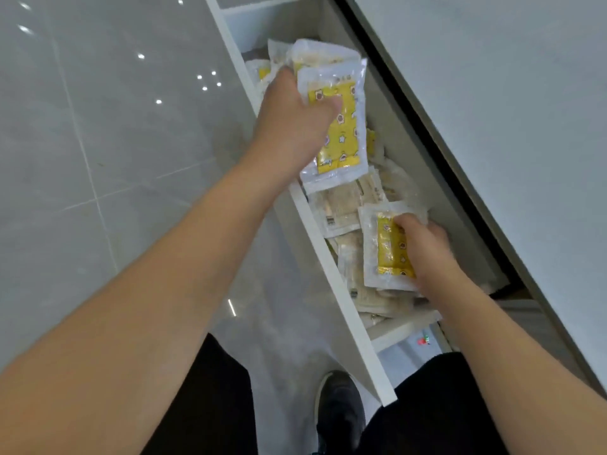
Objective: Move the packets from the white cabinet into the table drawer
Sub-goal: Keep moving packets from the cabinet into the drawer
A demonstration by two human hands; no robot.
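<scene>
The white table drawer (331, 267) stands pulled out under the pale tabletop (512, 103), with several clear packets (341, 211) piled inside. My left hand (292, 126) grips a bunch of clear packets with yellow printed labels (341, 129), held above the drawer's far half. My right hand (423, 247) is down in the near half, its fingers curled over the edge of another yellow-labelled packet (384, 251) that lies on the pile. The white cabinet is not in view.
Glossy grey floor tiles (98, 126) stretch to the left of the drawer. My black trousers and a dark shoe (338, 412) show below. The tabletop's dark edge (423, 126) overhangs the drawer's right side.
</scene>
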